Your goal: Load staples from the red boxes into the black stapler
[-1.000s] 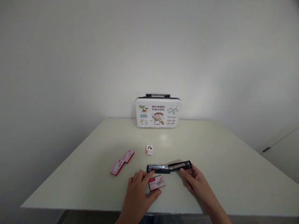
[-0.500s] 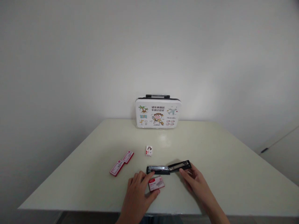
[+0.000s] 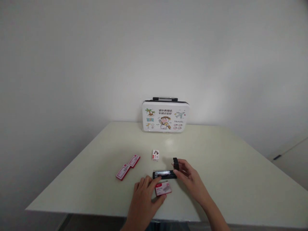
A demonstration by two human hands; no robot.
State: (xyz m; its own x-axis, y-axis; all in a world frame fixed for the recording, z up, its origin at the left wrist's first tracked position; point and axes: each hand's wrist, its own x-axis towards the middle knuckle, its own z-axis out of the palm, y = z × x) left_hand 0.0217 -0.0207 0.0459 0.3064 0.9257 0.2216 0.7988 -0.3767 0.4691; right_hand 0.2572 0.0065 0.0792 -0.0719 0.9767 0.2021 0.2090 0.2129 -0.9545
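A black stapler lies on the table with its base flat and its top arm swung steeply up at the right end. My right hand is closed on that raised arm, the thumb by the hinge. My left hand rests on the near side, fingers apart, with the index fingertip touching the left part of the stapler's base. Between its thumb and index finger lies a red-and-white staple box; the thumb tip is at the box's lower edge. Whether the thumb presses on it cannot be made out.
Two red-and-white boxes lie end to end at the left on the pale table. A small white box stands beyond the stapler. Against the wall at the back stands a white case with cartoon prints and a black handle.
My right hand has lifted the stapler's arm from nearly flat to steeply upright and moved left with it. My left hand and the staple box hold their places; the view shifted slightly.
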